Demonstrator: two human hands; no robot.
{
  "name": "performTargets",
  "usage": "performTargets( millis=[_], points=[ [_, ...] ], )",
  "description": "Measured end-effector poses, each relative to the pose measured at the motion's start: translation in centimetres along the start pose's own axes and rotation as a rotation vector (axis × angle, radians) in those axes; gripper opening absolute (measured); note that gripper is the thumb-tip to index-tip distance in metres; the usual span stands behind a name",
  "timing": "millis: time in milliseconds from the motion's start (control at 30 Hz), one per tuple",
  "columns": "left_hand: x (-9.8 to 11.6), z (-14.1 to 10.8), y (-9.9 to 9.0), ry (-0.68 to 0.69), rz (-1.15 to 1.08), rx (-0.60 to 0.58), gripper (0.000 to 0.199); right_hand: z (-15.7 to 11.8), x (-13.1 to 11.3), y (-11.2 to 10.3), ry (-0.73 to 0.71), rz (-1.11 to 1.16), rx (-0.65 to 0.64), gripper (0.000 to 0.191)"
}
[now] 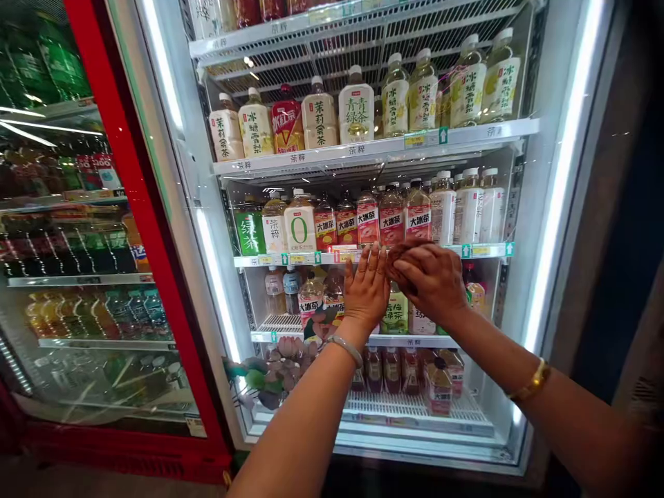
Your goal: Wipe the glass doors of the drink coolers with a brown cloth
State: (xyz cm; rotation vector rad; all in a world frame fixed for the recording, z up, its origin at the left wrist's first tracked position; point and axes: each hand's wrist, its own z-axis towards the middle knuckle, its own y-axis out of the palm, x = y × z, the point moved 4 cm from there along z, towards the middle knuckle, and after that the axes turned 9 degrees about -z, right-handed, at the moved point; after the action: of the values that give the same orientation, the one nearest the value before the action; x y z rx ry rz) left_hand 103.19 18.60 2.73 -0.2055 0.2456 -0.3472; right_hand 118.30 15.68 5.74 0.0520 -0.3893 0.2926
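Observation:
My left hand [366, 287] lies flat, fingers stretched upward, against the glass door of a lit drinks fridge. A pale bangle circles that wrist. Close beside it on the right, my right hand [434, 280] is closed on a dark reddish-brown cloth [402, 254], bunched up and pressed to the glass. My right fingers partly cover the cloth. A gold-coloured bracelet [534, 382] is on my right wrist. Behind the glass, at the height of my hands, runs a shelf edge with price tags [306, 259], and bottles of tea [366, 218] stand above it.
Several more shelves of bottles [357, 107] fill the fridge above and below. Flower-and-leaf shapes [280, 373] show low on the glass. At left stands another fridge with a red frame [135, 207]. A bright light strip [563, 180] runs down the right side.

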Motion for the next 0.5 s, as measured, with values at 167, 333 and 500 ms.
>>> performTargets(
  millis=[167,333,500],
  points=[
    [-0.2,-0.5,0.1,0.009,0.025,-0.004,0.068,-4.3,1.2,-1.1,-0.192,0.014,0.063,0.022],
    [-0.1,-0.5,0.3,-0.009,0.015,-0.023,0.068,-1.3,3.0,0.1,0.070,-0.006,0.089,0.028],
    [0.0,-0.5,0.1,0.005,0.039,-0.012,0.065,-1.1,0.8,0.4,0.067,0.016,0.021,0.030]
  ],
)
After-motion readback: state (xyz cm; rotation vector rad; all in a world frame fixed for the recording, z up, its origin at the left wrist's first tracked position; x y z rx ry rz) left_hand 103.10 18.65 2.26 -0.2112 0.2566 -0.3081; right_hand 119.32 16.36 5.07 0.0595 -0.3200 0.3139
